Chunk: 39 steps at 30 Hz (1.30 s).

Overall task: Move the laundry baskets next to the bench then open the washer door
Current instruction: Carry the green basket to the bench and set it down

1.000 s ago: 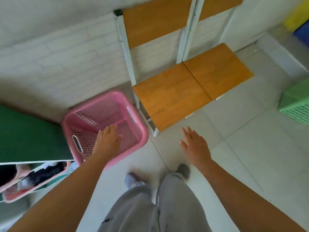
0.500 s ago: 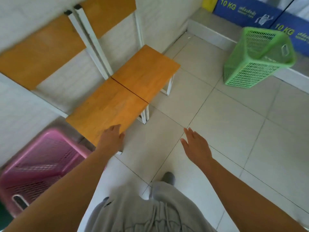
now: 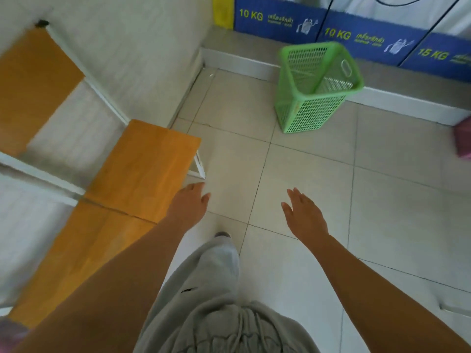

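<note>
Both bare hands hang empty over the pale tiled floor (image 3: 305,161): the left hand (image 3: 190,202) is loosely spread beside the corner of the orange wooden bench with white metal legs (image 3: 142,169), and the right hand (image 3: 304,216) is flat with fingers extended, grasping nothing. The green perforated plastic laundry basket (image 3: 316,90) stands upright and empty on the floor ahead, just before the white raised kerb (image 3: 407,103) under the blue washer panels marked 10 KG and 15 KG (image 3: 369,34), well apart from the bench. A pink basket edge (image 3: 462,141) shows at the far right margin. Grey trousers (image 3: 214,289) fill the lower centre.
</note>
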{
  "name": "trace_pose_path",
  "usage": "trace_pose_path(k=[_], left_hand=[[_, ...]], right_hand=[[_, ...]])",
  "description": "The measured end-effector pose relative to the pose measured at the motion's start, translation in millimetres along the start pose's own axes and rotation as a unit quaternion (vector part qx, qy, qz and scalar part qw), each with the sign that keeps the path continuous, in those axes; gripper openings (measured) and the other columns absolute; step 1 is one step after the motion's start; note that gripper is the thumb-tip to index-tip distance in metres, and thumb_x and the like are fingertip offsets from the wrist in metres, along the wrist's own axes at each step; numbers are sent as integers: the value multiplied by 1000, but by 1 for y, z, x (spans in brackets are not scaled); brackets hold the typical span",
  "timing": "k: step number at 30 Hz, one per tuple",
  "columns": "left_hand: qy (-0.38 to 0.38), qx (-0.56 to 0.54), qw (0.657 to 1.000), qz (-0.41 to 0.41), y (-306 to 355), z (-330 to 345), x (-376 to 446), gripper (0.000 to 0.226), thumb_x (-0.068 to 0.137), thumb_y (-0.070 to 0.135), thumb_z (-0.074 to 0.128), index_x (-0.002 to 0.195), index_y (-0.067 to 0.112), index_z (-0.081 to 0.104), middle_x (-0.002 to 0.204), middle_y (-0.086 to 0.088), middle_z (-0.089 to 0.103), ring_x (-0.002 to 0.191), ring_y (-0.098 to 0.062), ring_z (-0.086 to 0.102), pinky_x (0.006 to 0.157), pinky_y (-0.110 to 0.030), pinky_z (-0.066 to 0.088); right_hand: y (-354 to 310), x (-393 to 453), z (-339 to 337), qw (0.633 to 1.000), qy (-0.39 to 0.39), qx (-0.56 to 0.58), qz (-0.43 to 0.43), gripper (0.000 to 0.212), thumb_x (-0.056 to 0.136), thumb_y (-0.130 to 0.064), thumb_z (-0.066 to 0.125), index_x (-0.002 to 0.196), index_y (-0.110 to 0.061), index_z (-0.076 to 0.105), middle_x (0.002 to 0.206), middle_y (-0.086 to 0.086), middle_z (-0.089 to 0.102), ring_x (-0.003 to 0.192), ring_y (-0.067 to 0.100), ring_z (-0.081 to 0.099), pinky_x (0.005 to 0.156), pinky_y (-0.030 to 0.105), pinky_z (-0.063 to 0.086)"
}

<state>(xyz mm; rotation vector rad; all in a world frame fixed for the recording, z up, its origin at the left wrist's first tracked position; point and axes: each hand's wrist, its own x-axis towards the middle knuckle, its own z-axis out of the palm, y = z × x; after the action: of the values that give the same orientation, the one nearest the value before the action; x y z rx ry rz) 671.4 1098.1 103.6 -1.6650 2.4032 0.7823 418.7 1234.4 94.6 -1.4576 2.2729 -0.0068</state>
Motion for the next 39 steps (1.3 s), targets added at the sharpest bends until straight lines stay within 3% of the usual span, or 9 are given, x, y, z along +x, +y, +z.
trace_pose_path(k=[3,12,31,39], left_hand=[[-18,10,999,50,21,-22,65,47,99,35,39,139,10,44,135,-14,55,121,-31,53,101,-42,45],[-34,29,995,84,116,-66,241,48,100,33,38,142,10,40,142,-16,46,127,-34,46,104,-43,39],[-23,-8,1000,8,347,-74,549,49,99,33,41,142,10,38,137,-18,49,124,-34,48,100,-43,40],[-39,-16,999,-20,396,-78,675,50,99,32,41,143,9,34,140,-18,46,125,-36,46,99,-44,41]], right_hand=[[9,39,-25,999,2,24,47,54,102,-40,26,150,-14,24,158,8,24,144,25,27,115,38,26],[63,171,-97,988,36,72,129,54,101,-40,29,150,-17,26,159,4,23,143,24,28,113,37,28],[263,499,-252,991,26,58,114,55,100,-38,35,149,-13,26,157,8,27,141,27,31,111,41,30],[313,632,-291,985,33,86,145,46,97,-31,45,136,-9,36,137,14,52,120,35,52,93,48,47]])
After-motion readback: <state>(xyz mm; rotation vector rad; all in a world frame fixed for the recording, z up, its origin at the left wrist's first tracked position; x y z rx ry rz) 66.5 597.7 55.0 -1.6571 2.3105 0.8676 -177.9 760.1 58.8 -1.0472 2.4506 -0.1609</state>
